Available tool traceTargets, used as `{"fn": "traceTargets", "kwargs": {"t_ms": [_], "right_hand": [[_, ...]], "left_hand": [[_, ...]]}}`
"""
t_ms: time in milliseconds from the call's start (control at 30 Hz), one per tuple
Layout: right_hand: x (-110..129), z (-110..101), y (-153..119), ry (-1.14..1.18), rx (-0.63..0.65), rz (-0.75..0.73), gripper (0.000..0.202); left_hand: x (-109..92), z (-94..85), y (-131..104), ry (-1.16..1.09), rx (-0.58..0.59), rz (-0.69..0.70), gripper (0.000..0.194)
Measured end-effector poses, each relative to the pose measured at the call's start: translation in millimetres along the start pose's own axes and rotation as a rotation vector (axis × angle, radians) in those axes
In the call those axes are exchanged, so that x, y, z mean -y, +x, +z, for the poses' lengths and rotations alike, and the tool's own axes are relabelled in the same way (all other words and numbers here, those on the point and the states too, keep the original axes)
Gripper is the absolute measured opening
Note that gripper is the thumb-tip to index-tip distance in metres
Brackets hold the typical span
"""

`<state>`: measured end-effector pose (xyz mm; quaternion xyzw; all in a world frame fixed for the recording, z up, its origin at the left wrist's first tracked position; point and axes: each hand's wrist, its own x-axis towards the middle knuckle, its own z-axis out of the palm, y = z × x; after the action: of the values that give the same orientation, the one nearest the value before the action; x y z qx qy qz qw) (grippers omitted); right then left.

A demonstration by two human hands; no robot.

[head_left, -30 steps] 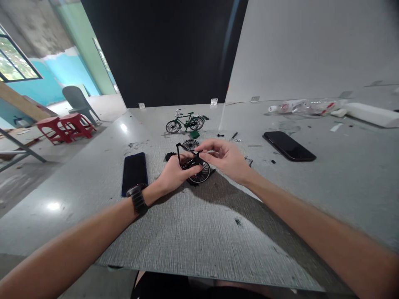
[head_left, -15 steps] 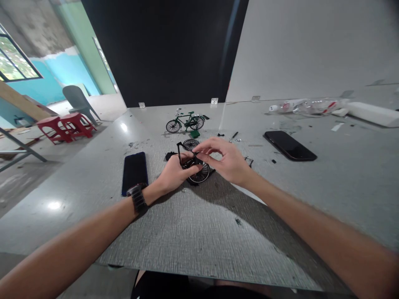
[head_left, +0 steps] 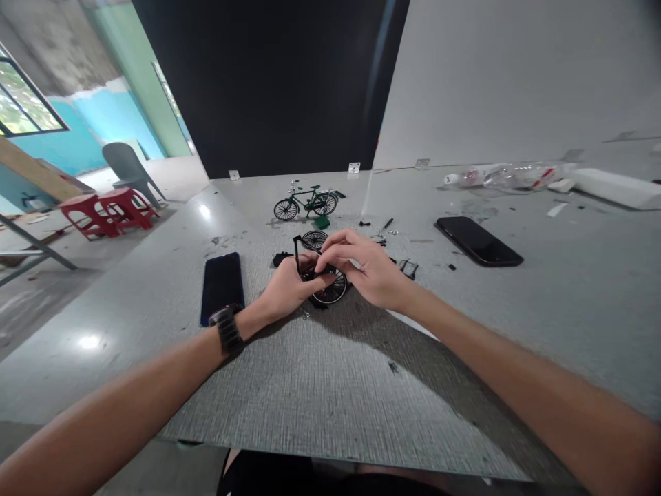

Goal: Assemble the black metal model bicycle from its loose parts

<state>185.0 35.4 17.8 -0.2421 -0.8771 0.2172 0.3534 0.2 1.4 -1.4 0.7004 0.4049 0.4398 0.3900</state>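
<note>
A black model bicycle [head_left: 330, 292], only partly built, is held low over the table in front of me. My left hand [head_left: 290, 284] grips its frame, thumb lying across the spoked wheel. The fingers of my right hand [head_left: 362, 267] are bent together at the top of the frame beside my left fingertips; whatever they pinch is hidden. Just behind my hands a loose spoked wheel [head_left: 315, 240] lies flat. Beyond it stands a whole green model bicycle [head_left: 306, 202] with a small green piece [head_left: 321, 222] before it.
A blue-edged phone [head_left: 222, 284] lies left of my left wrist, a black phone [head_left: 479, 241] at the right. Small black parts [head_left: 407, 268] are scattered right of my hands. Plastic bottles [head_left: 506, 176] and a white block [head_left: 617, 187] lie along the back wall.
My right hand has shifted slightly left, its fingers now closer over the frame. My left hand keeps its grip on the black model bicycle.
</note>
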Motion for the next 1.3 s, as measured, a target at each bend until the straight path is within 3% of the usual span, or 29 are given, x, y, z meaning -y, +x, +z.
{"fn": "traceTargets", "kwargs": {"t_ms": [233, 800, 1033, 1300], "right_hand": [[4.9, 0.1, 1.2, 0.045, 0.063, 0.065, 0.03], [0.3, -8.7, 3.8, -0.1, 0.092, -0.045, 0.019], [0.6, -3.9, 3.9, -0.014, -0.077, 0.017, 0.01], [-1.2, 2.0, 3.4, 0.118, -0.207, 0.168, 0.023]], "left_hand": [[0.0, -0.1, -0.3, 0.021, -0.001, -0.027, 0.016], [-1.2, 0.4, -0.5, 0.02, 0.013, -0.026, 0.017], [-1.7, -0.4, -0.4, 0.04, -0.016, 0.008, 0.02], [-1.1, -0.4, -1.4, 0.032, -0.068, -0.021, 0.022]]}}
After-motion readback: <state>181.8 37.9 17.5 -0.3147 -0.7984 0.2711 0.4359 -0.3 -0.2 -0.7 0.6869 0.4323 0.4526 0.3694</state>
